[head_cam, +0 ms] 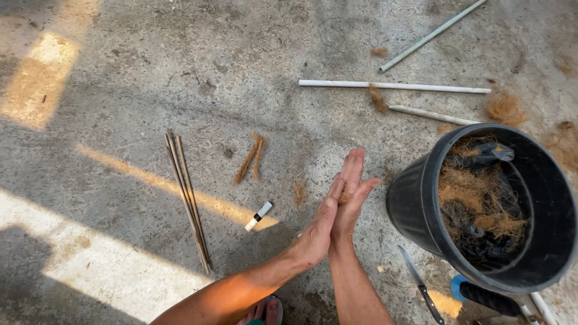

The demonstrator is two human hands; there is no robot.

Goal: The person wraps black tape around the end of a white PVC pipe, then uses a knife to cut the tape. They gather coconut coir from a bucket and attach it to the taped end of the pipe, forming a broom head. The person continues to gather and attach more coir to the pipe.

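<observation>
Two hands, left hand point(322, 225) and right hand point(350, 192), were pressed palm to palm, pinching coir fibre point(345, 197) at centre frame. Two twisted fibre cords point(251, 157) lay finished on the floor; much loose fibre remained in the black bucket point(415, 204) at right.

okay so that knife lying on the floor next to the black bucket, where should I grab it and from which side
Take the knife by its dark handle, the end nearest you, coming from above and from its left. The blade points away, up the floor, and the black bucket crowds its right side. Both hands are pressed palm to palm just left of it.
</observation>
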